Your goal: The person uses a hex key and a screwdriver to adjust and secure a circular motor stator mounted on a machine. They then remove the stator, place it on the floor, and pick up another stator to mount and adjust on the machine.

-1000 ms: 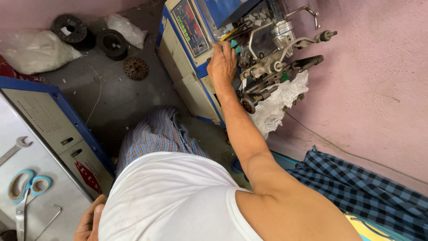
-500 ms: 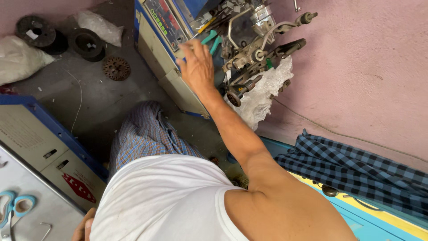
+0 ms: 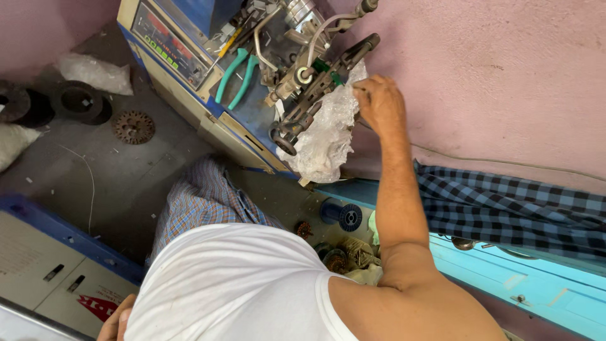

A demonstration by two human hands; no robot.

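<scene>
While the right hand [image 3: 380, 104] is stretched up to the upper middle of the frame, its fingers [image 3: 365, 95] are closed on the edge of a crumpled clear plastic sheet [image 3: 325, 136]. This sheet hangs below the metal mechanism [image 3: 309, 76] of a blue and cream machine [image 3: 189, 63] and just beside the pink wall [image 3: 492, 82]. For this step to be done well, it is judged that the thin plastic should be pulled slowly and away from the dark metal arms, because it could tear or be caught on them; the knuckles should also be kept off the rough wall.

Only a part of the left hand [image 3: 117, 319] is seen, at the bottom edge of the frame, left of centre, near a pale cabinet [image 3: 50, 278]; whether its fingers are open or closed cannot be told.

On the machine top, a pair of green-handled pliers [image 3: 235, 76] is laid. No true container is shown holding anything; a white plastic bag [image 3: 95, 71] lies on the grey floor [image 3: 126, 177] at the upper left, and what is inside it cannot be seen. Near it, dark round metal discs [image 3: 79, 101] and a rusty toothed disc [image 3: 133, 126] are placed. Lower, near the centre, a blue spool [image 3: 341, 215] lies beside small coil parts. A checked cloth [image 3: 505, 208] is spread at the right, over a light blue surface [image 3: 536, 284].
</scene>
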